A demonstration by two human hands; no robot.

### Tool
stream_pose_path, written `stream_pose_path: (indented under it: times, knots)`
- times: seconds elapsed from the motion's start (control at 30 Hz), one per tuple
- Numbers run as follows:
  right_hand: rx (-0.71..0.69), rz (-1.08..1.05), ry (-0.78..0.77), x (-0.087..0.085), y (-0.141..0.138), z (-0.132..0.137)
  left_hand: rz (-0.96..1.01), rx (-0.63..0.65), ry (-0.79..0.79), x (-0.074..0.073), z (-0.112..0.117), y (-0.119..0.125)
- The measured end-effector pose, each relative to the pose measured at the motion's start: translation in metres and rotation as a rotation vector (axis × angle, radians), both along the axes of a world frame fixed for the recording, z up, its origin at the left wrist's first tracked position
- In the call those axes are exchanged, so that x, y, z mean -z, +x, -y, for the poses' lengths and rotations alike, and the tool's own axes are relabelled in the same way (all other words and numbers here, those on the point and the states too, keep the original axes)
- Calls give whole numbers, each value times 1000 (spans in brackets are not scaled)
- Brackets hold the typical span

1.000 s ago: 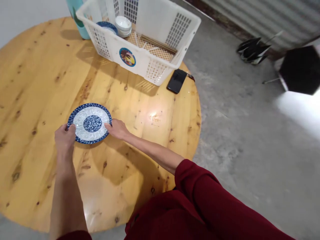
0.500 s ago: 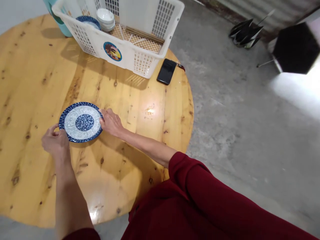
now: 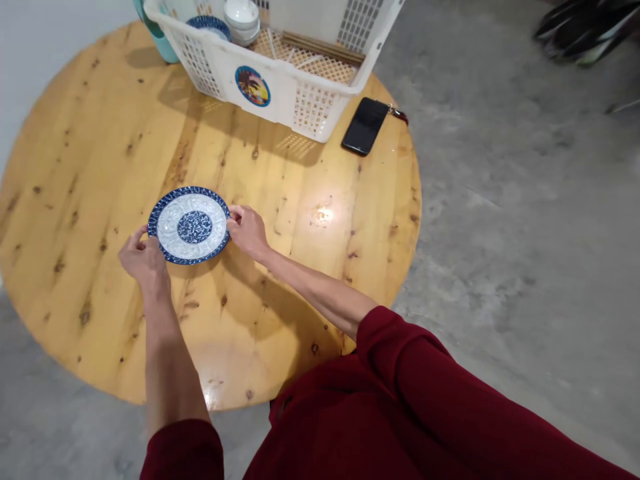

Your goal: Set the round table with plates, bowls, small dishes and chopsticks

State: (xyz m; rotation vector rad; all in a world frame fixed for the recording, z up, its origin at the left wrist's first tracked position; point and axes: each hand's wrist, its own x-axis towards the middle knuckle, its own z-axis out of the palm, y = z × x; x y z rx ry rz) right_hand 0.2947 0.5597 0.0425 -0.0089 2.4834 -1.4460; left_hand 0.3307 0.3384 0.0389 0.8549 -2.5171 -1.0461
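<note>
A blue-and-white patterned plate lies face up at the table's near left part, held at both sides. My left hand pinches its lower left rim between thumb and fingers. On the opposite side, my right hand grips the right rim, thumb near the edge. The fingertips under the rim are hidden, and I cannot tell whether the plate's base touches the wood.
A white plastic basket stands at the table's far side, holding stacked white bowls, a blue-rimmed plate and chopsticks. Beside it lies a black phone with a strap. A teal object stands left of the basket.
The whole view has shifted, so the table, basket and phone sit further right and higher in the picture. Both hands keep their hold on the plate.
</note>
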Motion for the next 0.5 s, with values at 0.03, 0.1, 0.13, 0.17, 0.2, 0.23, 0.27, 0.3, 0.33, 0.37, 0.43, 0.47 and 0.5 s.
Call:
stream_pose_path:
  times: [0.03,0.1,0.13,0.17,0.2,0.23,0.27,0.3,0.33,0.37,0.43,0.47,0.5]
  knots:
    - [18,-11,-32,-1,0,0,-47,-60,13,-6,-3,1]
    - [42,-40,-98,-6,-1,-3,-151,-112,49,-19,-8,3]
    - [49,-55,-131,-9,-1,-5,-195,-87,67,-26,-11,3]
    - [52,-68,-160,-12,0,-9,-228,-59,83,-31,-14,4]
    - [52,-79,-185,-15,1,-15,-250,-28,101,-36,-19,5]
    - [54,-88,-201,-18,3,-23,-265,2,117,-41,-24,5]
    - [59,-95,-204,-21,6,-33,-276,28,128,-44,-31,6]
    - [66,-103,-194,-24,10,-45,-282,50,138,-46,-41,8]
    - [75,-112,-172,-26,15,-58,-279,71,153,-47,-52,11]
    - [85,-123,-141,-28,21,-73,-267,92,175,-47,-66,14]
    - [104,-138,-71,-28,35,-106,-214,131,244,-42,-97,23]
    - [117,-141,-37,-27,42,-123,-180,159,296,-37,-114,29]
    - [134,-139,-5,-25,50,-139,-164,163,347,-31,-131,35]
